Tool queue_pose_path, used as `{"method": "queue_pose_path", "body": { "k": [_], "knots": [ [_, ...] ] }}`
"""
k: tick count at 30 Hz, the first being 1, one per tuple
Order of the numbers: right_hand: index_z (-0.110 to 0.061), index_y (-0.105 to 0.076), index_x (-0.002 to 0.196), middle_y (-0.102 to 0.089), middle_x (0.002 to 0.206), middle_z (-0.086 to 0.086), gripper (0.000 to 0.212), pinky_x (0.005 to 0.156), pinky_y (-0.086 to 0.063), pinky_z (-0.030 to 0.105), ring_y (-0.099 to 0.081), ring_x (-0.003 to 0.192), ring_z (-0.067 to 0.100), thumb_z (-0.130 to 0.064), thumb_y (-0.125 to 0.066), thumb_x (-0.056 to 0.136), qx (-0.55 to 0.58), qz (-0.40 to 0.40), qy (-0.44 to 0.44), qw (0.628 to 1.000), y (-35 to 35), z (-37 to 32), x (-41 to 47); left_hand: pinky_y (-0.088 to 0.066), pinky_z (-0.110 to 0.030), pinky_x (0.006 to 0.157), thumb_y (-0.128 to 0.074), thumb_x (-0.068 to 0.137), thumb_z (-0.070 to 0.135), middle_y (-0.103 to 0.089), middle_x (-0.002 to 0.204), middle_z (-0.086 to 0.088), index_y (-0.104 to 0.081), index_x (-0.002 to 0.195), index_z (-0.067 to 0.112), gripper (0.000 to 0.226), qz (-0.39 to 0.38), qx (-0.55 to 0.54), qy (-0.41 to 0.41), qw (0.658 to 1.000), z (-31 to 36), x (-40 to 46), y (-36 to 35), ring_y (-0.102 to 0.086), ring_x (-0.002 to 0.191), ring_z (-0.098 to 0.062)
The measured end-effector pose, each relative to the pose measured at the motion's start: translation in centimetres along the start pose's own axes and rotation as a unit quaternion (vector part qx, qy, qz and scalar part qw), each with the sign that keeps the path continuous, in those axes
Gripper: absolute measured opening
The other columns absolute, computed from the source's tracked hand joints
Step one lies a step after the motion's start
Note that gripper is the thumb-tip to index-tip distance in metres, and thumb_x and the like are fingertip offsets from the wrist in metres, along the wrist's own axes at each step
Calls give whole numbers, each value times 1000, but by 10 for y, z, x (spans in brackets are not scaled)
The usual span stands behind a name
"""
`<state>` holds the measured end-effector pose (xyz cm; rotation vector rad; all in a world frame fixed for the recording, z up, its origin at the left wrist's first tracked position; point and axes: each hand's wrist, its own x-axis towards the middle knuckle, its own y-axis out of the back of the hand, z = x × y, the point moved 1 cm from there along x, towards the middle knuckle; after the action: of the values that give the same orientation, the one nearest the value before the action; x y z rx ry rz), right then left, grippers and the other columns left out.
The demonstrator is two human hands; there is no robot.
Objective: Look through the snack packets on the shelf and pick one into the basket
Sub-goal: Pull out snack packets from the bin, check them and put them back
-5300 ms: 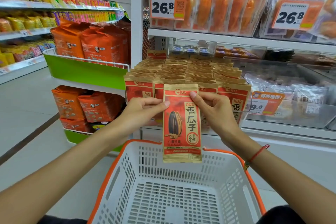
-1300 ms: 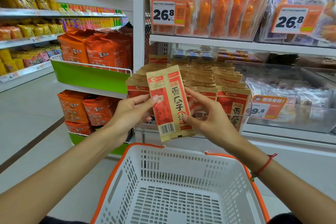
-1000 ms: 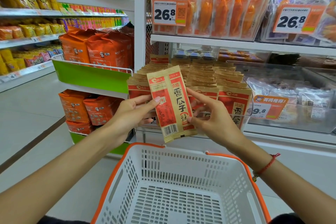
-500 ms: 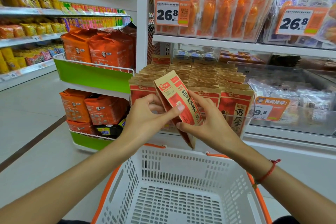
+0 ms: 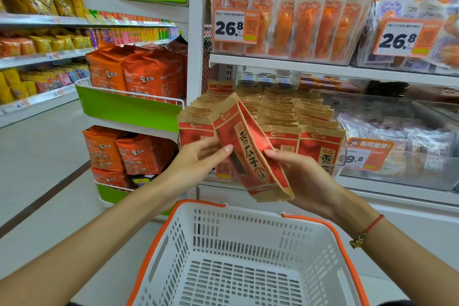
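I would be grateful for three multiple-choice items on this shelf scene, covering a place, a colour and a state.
1. Where is the held packet?
A. lying in the basket
B. above the basket, in front of the shelf
C. on the floor

2. What colour is the basket rim?
A. orange
B. green
C. blue

3. How is the packet held?
A. by the left hand alone
B. by the right hand alone
C. between both hands

Answers: 1 B, it hangs tilted over the basket, which holds nothing visible; 2 A, an orange rim tops the white walls; 3 C, fingers of both hands touch its sides.
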<state>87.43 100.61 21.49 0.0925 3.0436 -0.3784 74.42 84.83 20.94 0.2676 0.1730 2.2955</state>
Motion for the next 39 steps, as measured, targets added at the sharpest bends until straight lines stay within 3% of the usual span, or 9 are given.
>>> {"method": "queue_pose_path", "body": {
  "k": [4, 9, 15, 20, 25, 27, 32, 35, 39],
  "knots": [
    [-19, -59, 124, -73, 111, 4, 43, 77, -53, 24, -70, 98, 15, -40, -54, 86, -32, 27, -5, 999, -3, -2, -1, -49, -16, 87, -63, 90, 32, -71, 113, 13, -61, 119, 29, 30, 22, -45, -9, 999, -2, -2, 2, -64, 105, 4],
    [-31, -58, 128, -70, 118, -2, 44, 98, -49, 37, -66, 110, 16, -49, -43, 91, -193, 61, 30, 979, -6, -7, 4, -54, -15, 82, -62, 91, 24, -73, 111, 6, -59, 120, 24, 30, 42, -93, -20, 995, 1, 1, 4, -67, 104, -4],
    [-41, -63, 117, -73, 104, -14, 32, 70, -55, 16, -70, 95, 4, -41, -53, 86, -238, 132, 144, 951, -9, -54, 16, -53, -22, 92, -63, 90, 17, -72, 112, 2, -58, 124, 19, 34, 63, -133, -68, 987, 32, 31, 14, -67, 106, -8],
    [-28, -68, 116, -75, 98, -7, 26, 68, -59, 23, -72, 89, 9, -33, -49, 97, -309, 160, 161, 923, 1, -106, 37, -55, -21, 88, -66, 87, 24, -74, 109, 3, -62, 117, 15, 32, 82, -146, -79, 983, 52, 69, 21, -68, 104, -8],
    [-24, -69, 113, -74, 106, -4, 40, 72, -52, 12, -71, 93, 8, -48, -50, 88, -362, 100, 121, 919, 9, -145, 58, -55, -19, 84, -66, 89, 23, -74, 109, 0, -61, 119, 13, 32, 73, -148, -101, 981, 67, 95, 25, -69, 101, -8],
    [-28, -69, 111, -67, 115, -9, 37, 74, -52, 15, -67, 96, 5, -47, -61, 80, -434, 124, 153, 879, 16, -152, 71, -54, -15, 82, -67, 88, 19, -73, 107, 3, -61, 116, 14, 29, 97, -121, -132, 979, 72, 105, 29, -69, 97, -3],
    [-26, -68, 115, -72, 100, -10, 34, 81, -52, 42, -62, 83, 12, -31, -76, 82, -629, 196, 265, 704, 40, -152, 109, -52, -18, 83, -78, 80, 19, -73, 96, 10, -66, 102, 19, 25, 160, 0, -163, 974, 59, 139, 38, -69, 90, 0],
    [-25, -71, 112, -74, 92, -7, 33, 74, -54, 42, -64, 79, 12, -32, -78, 80, -662, 210, 263, 670, 50, -146, 128, -53, -39, 92, -81, 71, 42, -75, 91, 13, -72, 94, 26, 30, 186, 92, -128, 970, 42, 157, 48, -70, 90, -4],
    [-24, -72, 107, -73, 85, -4, 32, 72, -55, 42, -66, 77, 15, -38, -77, 80, -673, 197, 236, 673, 57, -141, 146, -52, -43, 95, -80, 74, 45, -74, 92, 15, -71, 91, 37, 21, 177, 140, -118, 967, 30, 167, 57, -68, 93, -3]
  ]
}}
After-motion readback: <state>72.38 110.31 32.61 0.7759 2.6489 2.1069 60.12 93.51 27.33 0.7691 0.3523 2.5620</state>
